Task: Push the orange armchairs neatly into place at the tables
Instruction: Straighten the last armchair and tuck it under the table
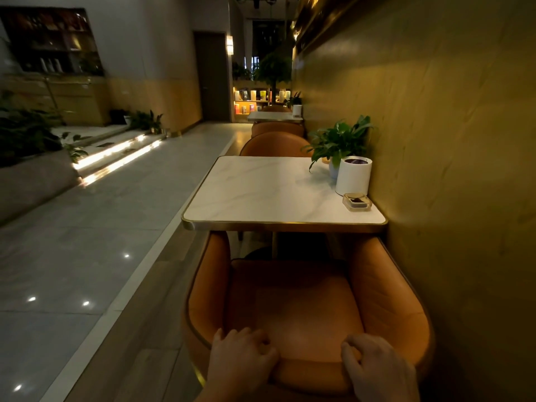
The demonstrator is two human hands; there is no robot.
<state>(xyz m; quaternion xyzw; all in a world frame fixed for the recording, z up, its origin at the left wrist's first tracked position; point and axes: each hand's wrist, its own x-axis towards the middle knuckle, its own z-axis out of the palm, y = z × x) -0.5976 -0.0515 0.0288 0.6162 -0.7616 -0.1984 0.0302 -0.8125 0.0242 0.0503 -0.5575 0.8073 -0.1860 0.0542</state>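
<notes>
Orange leather armchair (304, 300) at near edge of marble desk (261, 192), arm fronts just under rim. Left hand (240, 361) and right hand (374, 369) both curled over backrest top, gripping. Risk: uneven push skews chair, right arm scrapes wall (464, 169).

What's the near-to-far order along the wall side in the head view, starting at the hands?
Hands (left hand, right hand) → near orange armchair → marble table → ashtray → white canister → potted plant → far armchairs → second table.
</notes>
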